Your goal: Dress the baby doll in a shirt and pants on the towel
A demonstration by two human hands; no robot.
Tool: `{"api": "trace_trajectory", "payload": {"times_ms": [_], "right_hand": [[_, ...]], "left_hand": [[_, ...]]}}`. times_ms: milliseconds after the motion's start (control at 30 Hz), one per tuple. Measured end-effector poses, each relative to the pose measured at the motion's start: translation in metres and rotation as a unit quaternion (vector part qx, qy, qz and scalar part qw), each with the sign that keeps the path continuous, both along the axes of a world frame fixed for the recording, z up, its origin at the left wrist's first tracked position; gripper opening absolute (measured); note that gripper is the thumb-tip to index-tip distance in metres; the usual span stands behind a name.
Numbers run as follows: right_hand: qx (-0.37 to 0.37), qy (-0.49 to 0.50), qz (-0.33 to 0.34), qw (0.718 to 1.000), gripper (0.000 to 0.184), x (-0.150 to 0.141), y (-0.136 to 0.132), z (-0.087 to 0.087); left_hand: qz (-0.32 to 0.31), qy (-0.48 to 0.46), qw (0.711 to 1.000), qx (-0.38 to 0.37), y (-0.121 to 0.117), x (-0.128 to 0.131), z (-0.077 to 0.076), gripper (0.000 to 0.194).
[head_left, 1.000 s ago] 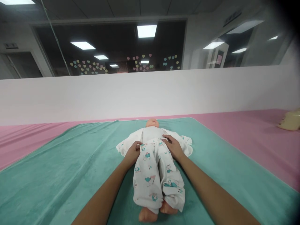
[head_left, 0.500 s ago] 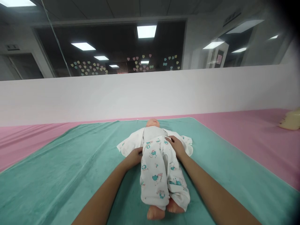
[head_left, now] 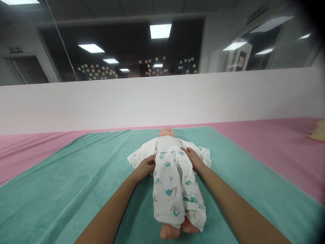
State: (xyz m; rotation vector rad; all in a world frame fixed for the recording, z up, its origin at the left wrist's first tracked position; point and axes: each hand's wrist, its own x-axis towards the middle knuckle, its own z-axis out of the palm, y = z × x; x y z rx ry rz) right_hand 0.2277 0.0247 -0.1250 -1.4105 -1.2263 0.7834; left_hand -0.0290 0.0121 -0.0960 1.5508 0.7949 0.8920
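A baby doll (head_left: 167,132) lies on its back, head away from me and feet towards me. It wears a white top (head_left: 144,150) with the sleeves spread out to both sides, and white pants (head_left: 167,189) with a teal and pink cartoon print. At the left side of the waistband, my left hand (head_left: 145,168) has its fingers curled and closed on the pants' edge. My right hand (head_left: 193,159) grips the waistband on the right, fingertips over its upper edge. Both bare doll feet (head_left: 170,231) stick out of the pant legs.
Under the doll spreads a teal cloth (head_left: 76,183), laid over a pink cover (head_left: 264,142). A low white wall (head_left: 152,101) with glass above it runs along the back. A pale yellow object (head_left: 317,131) is partly visible at the right edge.
My left hand has moved slightly up along the side of the waistband, its fingers more bent. The right hand has barely moved. The view has shifted a little.
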Motion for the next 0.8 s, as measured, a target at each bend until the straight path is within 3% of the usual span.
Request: {"api": "trace_trajectory", "payload": {"times_ms": [133, 267, 333, 433, 800], "right_hand": [[-0.003, 0.077, 0.045, 0.996, 0.045, -0.011, -0.010, 0.005], [-0.021, 0.250, 0.147, 0.957, 0.045, -0.019, -0.016, 0.011], [-0.024, 0.287, 0.158, 0.945, 0.044, -0.020, -0.017, 0.012], [-0.021, 0.288, 0.141, 0.947, 0.044, -0.021, -0.016, 0.011], [0.003, 0.154, 0.006, 0.988, 0.047, -0.018, -0.006, -0.004]], "left_hand": [[0.057, 0.001, 0.998, -0.011, -0.002, 0.007, -0.003, 0.017], [0.112, 0.000, 0.994, -0.009, -0.001, 0.012, -0.007, 0.016], [0.129, 0.001, 0.992, -0.008, 0.001, 0.013, -0.008, 0.018], [0.153, 0.000, 0.988, -0.008, 0.004, 0.013, -0.009, 0.016], [0.192, -0.020, 0.981, -0.017, 0.016, 0.009, -0.018, 0.023]]}}
